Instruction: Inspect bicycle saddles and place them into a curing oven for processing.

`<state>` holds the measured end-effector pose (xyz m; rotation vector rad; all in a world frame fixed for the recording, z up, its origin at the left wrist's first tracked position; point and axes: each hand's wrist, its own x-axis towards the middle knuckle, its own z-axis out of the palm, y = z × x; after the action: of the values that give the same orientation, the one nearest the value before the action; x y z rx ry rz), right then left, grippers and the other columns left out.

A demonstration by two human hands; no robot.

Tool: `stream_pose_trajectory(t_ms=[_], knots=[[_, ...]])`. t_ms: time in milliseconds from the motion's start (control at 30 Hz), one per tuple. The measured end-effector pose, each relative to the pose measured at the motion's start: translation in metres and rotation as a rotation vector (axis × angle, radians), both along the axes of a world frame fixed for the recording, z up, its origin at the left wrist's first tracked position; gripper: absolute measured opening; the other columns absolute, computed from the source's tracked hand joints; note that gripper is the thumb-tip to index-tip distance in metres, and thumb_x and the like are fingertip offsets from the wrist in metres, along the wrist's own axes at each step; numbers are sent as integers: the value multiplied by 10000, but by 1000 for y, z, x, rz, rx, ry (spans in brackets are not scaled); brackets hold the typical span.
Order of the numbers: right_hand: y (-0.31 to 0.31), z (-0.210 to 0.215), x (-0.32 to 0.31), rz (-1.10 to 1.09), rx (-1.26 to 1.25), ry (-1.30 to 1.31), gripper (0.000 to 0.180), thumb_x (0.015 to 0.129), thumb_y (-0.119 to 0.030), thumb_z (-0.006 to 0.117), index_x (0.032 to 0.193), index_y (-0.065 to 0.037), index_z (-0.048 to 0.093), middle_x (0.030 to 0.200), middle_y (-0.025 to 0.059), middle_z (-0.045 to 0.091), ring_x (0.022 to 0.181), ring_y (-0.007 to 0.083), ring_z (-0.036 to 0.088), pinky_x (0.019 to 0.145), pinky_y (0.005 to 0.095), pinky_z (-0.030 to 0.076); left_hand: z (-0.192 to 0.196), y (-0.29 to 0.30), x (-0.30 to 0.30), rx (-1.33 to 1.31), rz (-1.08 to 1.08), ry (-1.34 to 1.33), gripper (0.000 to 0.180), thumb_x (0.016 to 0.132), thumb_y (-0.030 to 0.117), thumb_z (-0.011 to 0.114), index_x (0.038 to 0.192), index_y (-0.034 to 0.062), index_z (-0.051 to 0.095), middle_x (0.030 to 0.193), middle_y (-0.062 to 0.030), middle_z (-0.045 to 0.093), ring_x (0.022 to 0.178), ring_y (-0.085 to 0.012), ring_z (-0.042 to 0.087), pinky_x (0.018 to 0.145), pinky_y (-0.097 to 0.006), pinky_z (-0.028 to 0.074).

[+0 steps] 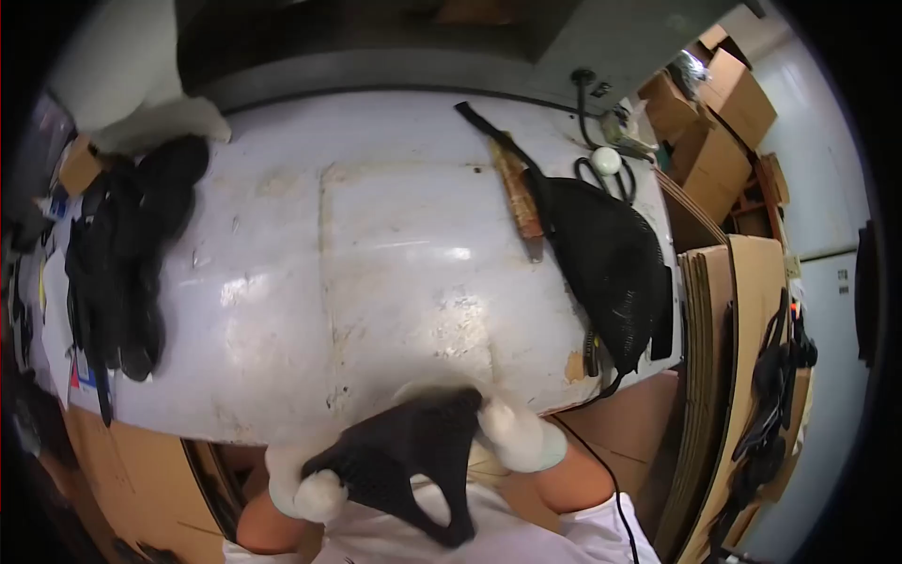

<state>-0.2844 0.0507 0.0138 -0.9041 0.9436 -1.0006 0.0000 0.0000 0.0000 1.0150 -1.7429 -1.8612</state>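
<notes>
Both my hands wear white gloves, and between them, in front of the table's near edge, they hold a black fabric piece (pixel 399 451). It has a mesh-like surface and an oval hole in its lower part; its exact kind I cannot make out. My left hand (pixel 315 491) is closed on its left corner, thumb toward me. At the upper right corner, my right hand (pixel 515 432) grips the same piece, slightly blurred, its fingertips partly hidden.
A pile of black padded pieces (pixel 141 254) lies on the white table (pixel 395 244) at the left. To the right rest a black mesh piece with a strap (pixel 606 263), a tape-wrapped blade-like tool (pixel 519 193) and a white knob (pixel 606 161). Cardboard sheets (pixel 700 320) stand beside the table.
</notes>
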Motion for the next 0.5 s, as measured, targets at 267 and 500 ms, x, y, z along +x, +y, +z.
stream_pose_trajectory(t_ms=[267,500], knots=[[-13,8,-21,-272,-310,532,685,1062,-561,315,996,35,649,816,195,632,751,455,605,758,522,467,-18,-30,-21,-630,29,214,670,903,530,692,1200,-65,613,1176,-235,665,1016,-338,688,884,-447,546],[-12,-38,-27,-353,-600,916,521,935,-512,583,743,-28,556,697,179,559,635,413,569,600,499,452,-24,-42,-30,-494,232,245,670,971,483,616,1335,-65,495,1298,-228,599,1147,-347,611,987,-477,489]])
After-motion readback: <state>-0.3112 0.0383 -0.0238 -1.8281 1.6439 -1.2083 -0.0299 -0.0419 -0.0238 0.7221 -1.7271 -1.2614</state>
